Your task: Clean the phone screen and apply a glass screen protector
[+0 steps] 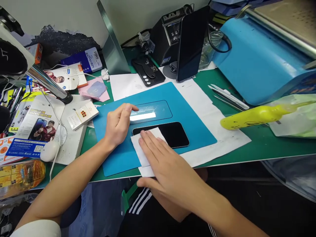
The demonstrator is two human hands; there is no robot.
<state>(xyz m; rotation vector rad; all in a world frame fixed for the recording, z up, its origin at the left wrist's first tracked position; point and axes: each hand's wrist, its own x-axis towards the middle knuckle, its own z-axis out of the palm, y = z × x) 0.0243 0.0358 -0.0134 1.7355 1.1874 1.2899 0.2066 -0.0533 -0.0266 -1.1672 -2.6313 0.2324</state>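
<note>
A smartphone (176, 134) with a dark screen lies face up on a blue work mat (197, 131). My right hand (164, 161) lies flat with fingers stretched, pressing a folded white wipe (140, 151) onto the phone's left part. The wipe hangs past the phone's near edge. To the left, my left hand (118, 123) is loosely closed above the mat, with one fingertip poking out. That fingertip is by a clear phone-shaped sheet with a dark outline (161, 108), behind the phone. Nothing shows in the left fingers; their undersides are hidden.
A yellow squeeze bottle (251, 118) lies at the right, near tweezer-like tools (229, 95) and a blue machine (251, 62). Behind the mat are a black phone case (148, 70) and a device on a stand (192, 46). Boxes (82, 115) and a lamp post (50, 82) crowd the left.
</note>
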